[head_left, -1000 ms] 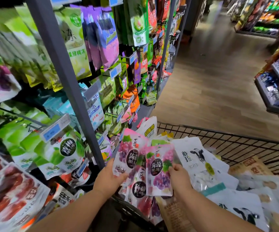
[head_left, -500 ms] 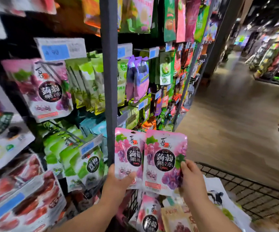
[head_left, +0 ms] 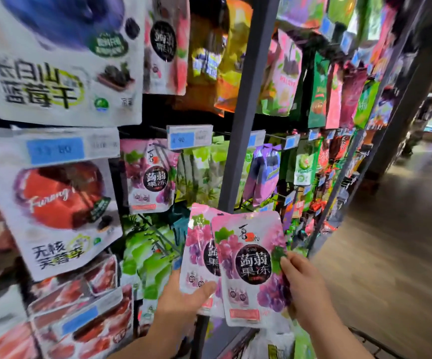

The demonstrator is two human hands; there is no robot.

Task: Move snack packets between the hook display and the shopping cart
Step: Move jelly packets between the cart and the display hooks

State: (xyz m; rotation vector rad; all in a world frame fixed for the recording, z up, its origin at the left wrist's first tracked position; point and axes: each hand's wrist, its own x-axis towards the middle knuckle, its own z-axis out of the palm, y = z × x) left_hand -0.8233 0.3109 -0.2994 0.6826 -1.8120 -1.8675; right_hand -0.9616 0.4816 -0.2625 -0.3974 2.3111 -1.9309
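Note:
I hold up two pink grape jelly packets in front of the hook display. My left hand [head_left: 183, 297] grips the rear packet [head_left: 196, 250] at its lower edge, thumb across the front. My right hand [head_left: 304, 283] pinches the front packet [head_left: 251, 270] by its right edge. The front packet overlaps the rear one. A matching pink grape packet [head_left: 148, 177] hangs on a hook up and to the left, under a blue price tag [head_left: 189, 137]. Only a bit of the shopping cart's wire rim [head_left: 365, 338] shows at the bottom right.
A dark metal upright [head_left: 246, 120] of the rack stands just behind the packets. Green packets [head_left: 199, 172] hang beside the matching one. Large white fruit bags [head_left: 62, 211] fill the left. The wooden aisle floor [head_left: 391, 242] runs off to the right.
Both hands lifted the two pink packets out of the cart and up toward the display. My view swung up and left, so the cart has almost dropped out of sight.

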